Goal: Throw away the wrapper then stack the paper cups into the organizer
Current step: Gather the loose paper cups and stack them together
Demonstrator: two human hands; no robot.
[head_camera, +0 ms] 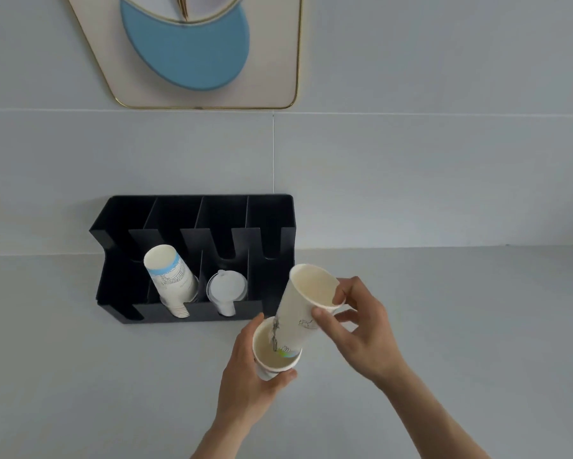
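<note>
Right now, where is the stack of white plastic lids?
In the head view, the stack of white plastic lids sits in the black organizer's third slot from the left, right of the stacked paper cups.

A pale grey surface (444,309) meets a wall of large pale grey tiles (444,160), their thin seams visible, under soft, even light. High on the far wall hangs a cream panel (271,61) edged in gold, bearing a blue disc (192,58).

Grey counter (444,326) with black organizer (192,314) against wall
</note>
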